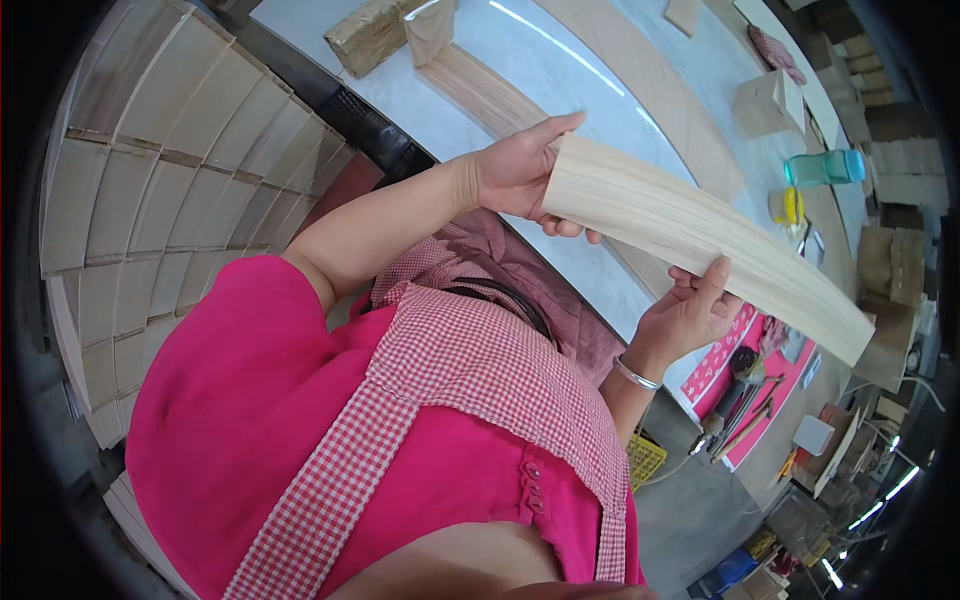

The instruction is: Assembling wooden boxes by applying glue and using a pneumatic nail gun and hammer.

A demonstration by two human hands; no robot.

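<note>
A long, pale wooden board [700, 225] with visible grain is held up over the worktable, slanting down to the right. My left hand [520, 175] grips its left end, the thumb raised near the top corner and the fingers curled underneath. Farther along the lower edge, my right hand [690, 308] pinches the board with its thumb on the face and its fingers behind. Behind the board, another long wooden piece [485, 90] lies on the white tabletop [600, 85], a small upright wooden piece [430, 32] standing at its far end.
Stacked wooden boxes [170, 170] rise at my left. A brown-wrapped block [368, 38] sits at the table's far left. Toward the right are a pale box [768, 105], a teal bottle [822, 168], a yellow jar [787, 205] and a pink sheet [725, 372] bearing tools.
</note>
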